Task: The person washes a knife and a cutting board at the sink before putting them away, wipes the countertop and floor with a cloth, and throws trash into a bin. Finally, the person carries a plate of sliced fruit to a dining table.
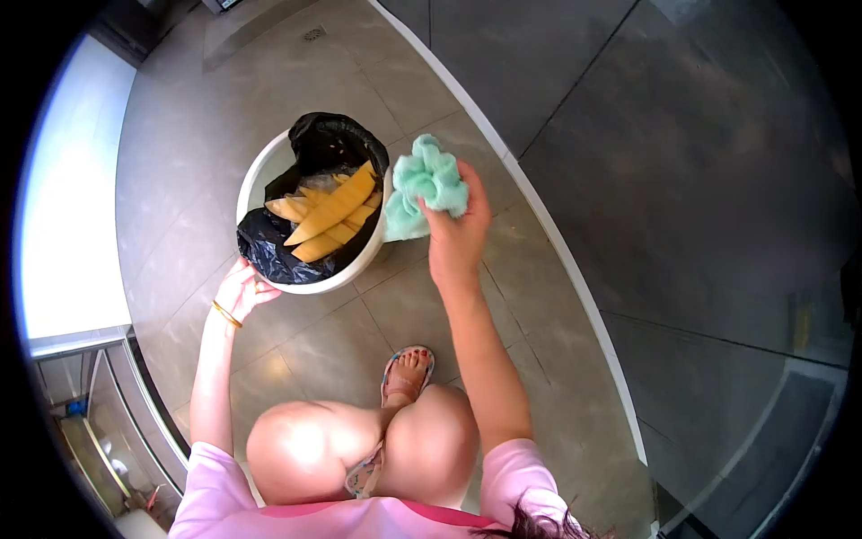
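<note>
Head view: our right hand [458, 225] is clasping one green cloth [429, 184] between thumb and fingers, the arm stretching forward beside one white bin [361, 263]. Our left hand [239, 293] is touching the bin's lower-left side, wearing one bracelet [226, 314]; the bin is hiding some fingers, so we cannot tell how firmly they are gripping. One black bag [334, 135] is lining the bin, covering part of its rim; at least four yellow peels [330, 208] are overlapping inside. One sandalled foot [408, 370] is resting on the tiled floor [314, 355].
</note>
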{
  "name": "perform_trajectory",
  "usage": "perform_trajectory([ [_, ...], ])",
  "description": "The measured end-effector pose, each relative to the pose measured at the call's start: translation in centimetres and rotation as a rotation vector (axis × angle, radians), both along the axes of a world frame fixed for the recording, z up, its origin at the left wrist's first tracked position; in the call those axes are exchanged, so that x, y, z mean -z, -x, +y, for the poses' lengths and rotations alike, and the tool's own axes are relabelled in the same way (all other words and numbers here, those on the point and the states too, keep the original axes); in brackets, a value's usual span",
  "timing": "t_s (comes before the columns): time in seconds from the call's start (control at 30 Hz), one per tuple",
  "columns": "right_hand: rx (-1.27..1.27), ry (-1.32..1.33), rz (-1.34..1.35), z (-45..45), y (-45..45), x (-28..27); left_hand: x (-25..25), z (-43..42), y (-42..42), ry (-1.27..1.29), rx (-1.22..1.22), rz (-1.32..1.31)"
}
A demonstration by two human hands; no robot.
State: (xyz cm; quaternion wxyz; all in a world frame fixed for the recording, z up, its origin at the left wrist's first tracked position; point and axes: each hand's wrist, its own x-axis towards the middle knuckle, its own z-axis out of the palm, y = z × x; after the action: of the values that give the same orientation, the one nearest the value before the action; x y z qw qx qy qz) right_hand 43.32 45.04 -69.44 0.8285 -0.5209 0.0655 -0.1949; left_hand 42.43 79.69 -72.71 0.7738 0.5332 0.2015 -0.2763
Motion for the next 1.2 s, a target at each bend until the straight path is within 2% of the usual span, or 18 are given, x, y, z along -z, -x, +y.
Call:
perform_trajectory([
  [0.07, 0.018, -0.118, 0.034, -0.4, 0.4, 0.9, -0.5, -0.5, -0.1, -0.004, -0.01, -0.002],
  [0.13, 0.275, -0.196, 0.173, -3.0, 0.7, 4.9, -0.4, -0.4, -0.1, -0.001, 0.0, 0.004],
  [0.17, 0.385, -0.021, 0.134, -4.9, 1.3, 7.8, -0.4, -0.4, -0.2, -0.004, 0.002, 0.008],
  [0.23, 0.648, 0.597, 0.325, -9.8, 2.5, 15.0, -1.2, -1.0, -0.2, -0.024, -0.004, 0.025],
  [0.27, 0.709, 0.824, 0.262, -12.1, 3.2, 17.7, -1.3, -1.1, -0.2, -0.041, -0.004, 0.018],
  [0.37, 0.485, 1.365, 0.453, -17.1, 4.8, 24.3, -0.7, -0.8, -0.1, -0.057, 0.013, -0.007],
  [0.5, 0.399, 1.258, 0.609, -17.3, 3.1, 32.0, -0.6, -0.2, -0.2, -0.065, -0.029, 0.035],
  [0.57, 0.191, 0.89, 0.627, -17.1, 0.8, 31.7, -0.8, -0.8, 0.0, -0.052, -0.068, 0.016],
  [0.6, 0.179, 0.883, 0.628, -15.9, 0.0, 30.9, -0.9, -1.1, 0.0, -0.02, -0.069, 0.032],
  [0.67, -0.081, 1.078, 0.61, -11.2, -0.9, 29.0, -0.8, -1.3, 0.1, -0.012, -0.065, 0.022],
  [0.73, -0.281, 0.963, 0.67, -5.5, -0.3, 27.3, -0.8, -0.9, 0.1, -0.007, -0.062, 0.017],
  [0.77, -0.391, 1.087, 0.461, -3.1, 0.4, 29.1, -0.9, -0.8, 0.1, -0.015, -0.065, 0.018],
  [0.8, -0.42, 0.96, 0.559, 0.1, 1.7, 27.2, -0.8, -1.0, 0.0, -0.028, -0.071, 0.025],
  [0.87, -0.56, 1.216, 0.174, 2.8, 4.8, 26.9, -1.2, -1.6, -0.1, -0.009, -0.062, 0.027],
  [0.97, -0.476, 1.208, 0.22, 3.4, 8.6, 28.3, -1.0, -1.3, -0.2, -0.042, -0.033, 0.039],
  [1.1, -0.191, 1.077, 0.526, -1.6, 10.7, 29.8, -1.8, -2.0, -0.4, -0.114, -0.001, 0.143],
  [1.17, 0.264, 1.093, 0.756, -3.7, 12.4, 28.3, -2.7, -2.6, -1.1, -0.082, 0.019, 0.249],
  [1.2, 0.251, 0.637, 0.964, -4.8, 12.0, 23.5, -3.2, -3.0, -1.3, -0.07, 0.007, 0.281],
])
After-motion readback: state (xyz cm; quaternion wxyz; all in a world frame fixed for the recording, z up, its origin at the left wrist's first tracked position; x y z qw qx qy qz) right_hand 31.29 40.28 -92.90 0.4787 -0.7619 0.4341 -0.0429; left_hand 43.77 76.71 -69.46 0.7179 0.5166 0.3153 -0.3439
